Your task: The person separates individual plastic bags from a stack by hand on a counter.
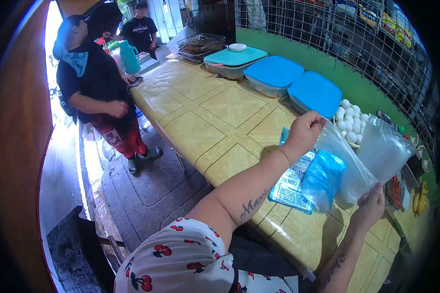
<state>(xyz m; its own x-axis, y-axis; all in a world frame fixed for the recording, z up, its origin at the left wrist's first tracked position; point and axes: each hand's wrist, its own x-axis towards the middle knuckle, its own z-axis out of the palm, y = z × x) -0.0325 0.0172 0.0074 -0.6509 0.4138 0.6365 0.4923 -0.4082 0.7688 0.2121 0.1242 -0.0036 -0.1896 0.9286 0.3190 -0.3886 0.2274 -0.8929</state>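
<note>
A clear plastic bag (346,164) is stretched slantwise between my two hands above the table. My left hand (306,132) pinches its upper end, and the fingers of my right hand (372,208) grip its lower end. Under the bag lie a blue-and-clear printed plastic packet (291,190) that bears writing and a bundle of blue plastic bags (324,177). Beyond it, a stack of clear plastic bags (387,144) rests near a bowl of white eggs (350,119).
Along the green wall stand food containers with blue lids (315,93) and a teal lid (236,56). Bananas (420,201) and red chillies (395,190) lie at the right. One person (91,77) stands at the table's left edge (165,128), another (141,29) farther back.
</note>
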